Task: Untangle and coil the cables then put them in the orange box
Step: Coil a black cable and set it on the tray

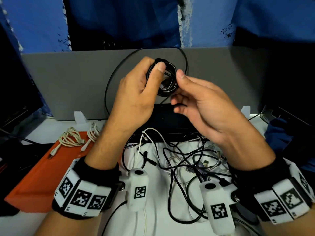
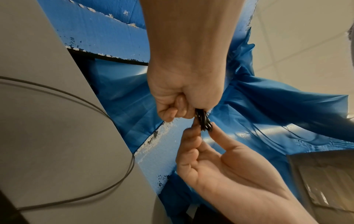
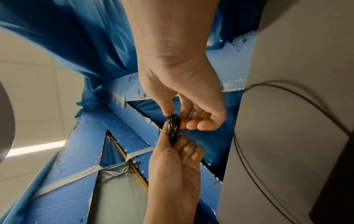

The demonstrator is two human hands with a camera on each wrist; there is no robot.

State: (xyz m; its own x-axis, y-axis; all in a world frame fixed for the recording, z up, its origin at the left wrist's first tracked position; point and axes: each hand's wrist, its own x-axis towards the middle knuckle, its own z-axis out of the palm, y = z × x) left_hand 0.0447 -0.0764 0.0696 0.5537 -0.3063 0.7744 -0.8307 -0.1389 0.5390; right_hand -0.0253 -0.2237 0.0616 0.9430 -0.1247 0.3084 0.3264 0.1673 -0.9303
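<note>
A black cable coil [image 1: 167, 80] is held up in front of the grey partition. My left hand [image 1: 143, 89] grips its left side, thumb across the windings; the left wrist view shows the left hand [image 2: 180, 97] curled round the coil [image 2: 204, 121]. My right hand [image 1: 197, 101] pinches the coil's right edge between thumb and fingers, as the right wrist view shows with the right hand [image 3: 184, 106] on the coil [image 3: 173, 125]. A loose loop of the same cable [image 1: 109, 82] arcs wide around both hands. The orange box [image 1: 39, 178] lies at the left and holds two coiled beige cables [image 1: 70, 138].
A tangle of black, white and braided cables [image 1: 184, 160] lies on the white table below my wrists. A black bar-shaped device [image 1: 168, 121] sits behind it against the grey partition [image 1: 68, 79]. Dark objects stand at the far left and right edges.
</note>
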